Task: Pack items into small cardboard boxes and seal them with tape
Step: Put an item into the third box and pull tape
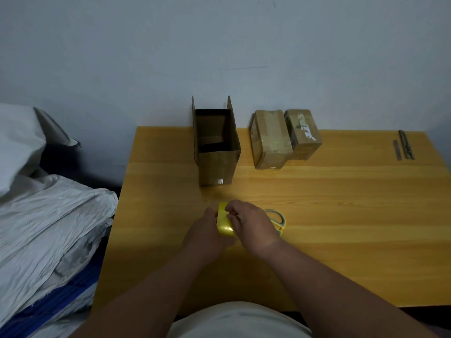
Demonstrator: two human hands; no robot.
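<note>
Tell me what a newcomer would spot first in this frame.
Probably the yellow tape roll at the near middle of the wooden table, gripped by the left hand while the right hand picks at it. Next, the open cardboard box standing at the far edge, with two taped boxes to its right.

Crumpled grey plastic sheeting (48,215) is heaped left of the table, before a pale wall (219,45).

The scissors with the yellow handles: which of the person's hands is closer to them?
Right. The right hand lies partly over the scissors; the left hand grips the yellow tape roll's far side.
</note>
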